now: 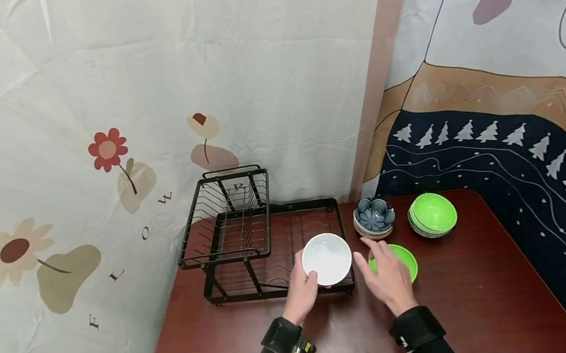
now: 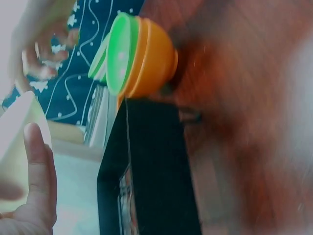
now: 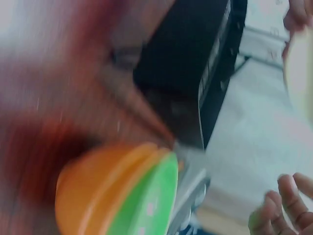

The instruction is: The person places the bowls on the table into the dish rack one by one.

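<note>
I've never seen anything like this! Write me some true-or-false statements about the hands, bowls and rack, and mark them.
1. The left hand holds a white bowl. True.
2. The right hand grips that same bowl. False: it holds nothing and is apart from the bowl.
3. In the head view, a blue flower-shaped bowl tops a stack to the right of the rack. True.
4. The rack is white with one level. False: it is black with two.
5. In the head view, the right hand partly hides a green bowl. True.
</note>
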`<state>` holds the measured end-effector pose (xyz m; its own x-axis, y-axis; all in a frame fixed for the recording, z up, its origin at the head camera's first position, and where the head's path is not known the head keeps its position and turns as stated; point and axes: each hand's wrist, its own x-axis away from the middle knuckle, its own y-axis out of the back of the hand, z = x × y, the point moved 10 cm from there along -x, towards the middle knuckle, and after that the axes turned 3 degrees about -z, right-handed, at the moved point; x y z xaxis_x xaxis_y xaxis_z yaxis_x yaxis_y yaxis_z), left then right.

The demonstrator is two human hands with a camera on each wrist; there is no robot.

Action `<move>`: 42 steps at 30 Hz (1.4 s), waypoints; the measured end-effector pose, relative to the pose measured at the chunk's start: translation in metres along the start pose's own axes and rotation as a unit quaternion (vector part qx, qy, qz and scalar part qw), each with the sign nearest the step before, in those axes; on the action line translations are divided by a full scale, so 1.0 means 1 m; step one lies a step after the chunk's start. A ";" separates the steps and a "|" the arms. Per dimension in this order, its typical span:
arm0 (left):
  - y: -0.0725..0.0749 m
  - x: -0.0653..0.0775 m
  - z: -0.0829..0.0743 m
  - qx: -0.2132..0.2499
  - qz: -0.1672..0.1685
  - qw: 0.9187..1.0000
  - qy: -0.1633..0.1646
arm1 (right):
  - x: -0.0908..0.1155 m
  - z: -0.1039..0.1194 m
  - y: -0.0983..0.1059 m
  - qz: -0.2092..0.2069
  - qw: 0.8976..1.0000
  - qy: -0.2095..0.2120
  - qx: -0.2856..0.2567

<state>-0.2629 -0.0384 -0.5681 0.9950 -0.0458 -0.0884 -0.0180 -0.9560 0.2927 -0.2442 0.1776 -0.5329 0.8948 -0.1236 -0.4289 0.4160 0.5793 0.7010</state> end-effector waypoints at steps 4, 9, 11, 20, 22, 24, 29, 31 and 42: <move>0.012 -0.010 -0.001 -0.034 -0.007 0.999 -0.013 | -0.001 -0.028 0.025 0.018 1.000 -0.009 0.021; 0.030 -0.020 -0.004 -0.082 -0.030 0.995 -0.046 | 0.006 -0.073 0.049 0.044 0.998 -0.023 0.049; 0.036 -0.023 -0.006 -0.097 -0.040 0.993 -0.062 | 0.011 -0.091 0.054 0.058 0.996 -0.033 0.060; 0.047 -0.026 -0.017 -0.136 -0.075 0.976 -0.155 | 0.044 -0.160 0.049 0.169 0.976 -0.100 0.091; 0.046 -0.027 -0.016 -0.151 -0.075 0.974 -0.150 | 0.050 -0.169 0.045 0.189 0.971 -0.111 0.093; 0.044 -0.028 -0.021 -0.171 -0.070 0.974 -0.131 | 0.057 -0.178 0.041 0.207 0.966 -0.120 0.098; 0.036 -0.035 -0.024 -0.247 -0.070 0.957 -0.133 | 0.074 -0.197 0.029 0.258 0.950 -0.144 0.103; 0.032 -0.038 -0.029 -0.282 -0.074 0.945 -0.150 | 0.080 -0.204 0.023 0.276 0.944 -0.151 0.100; 0.022 -0.043 -0.041 -0.371 -0.080 0.903 -0.203 | 0.104 -0.222 0.005 0.328 0.923 -0.177 0.097</move>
<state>-0.3021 -0.0453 -0.5191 0.8590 -0.1709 -0.4826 0.3421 -0.5096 0.7894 -0.1851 0.3468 -0.7000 0.9471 -0.0731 0.3123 -0.2430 0.4721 0.8474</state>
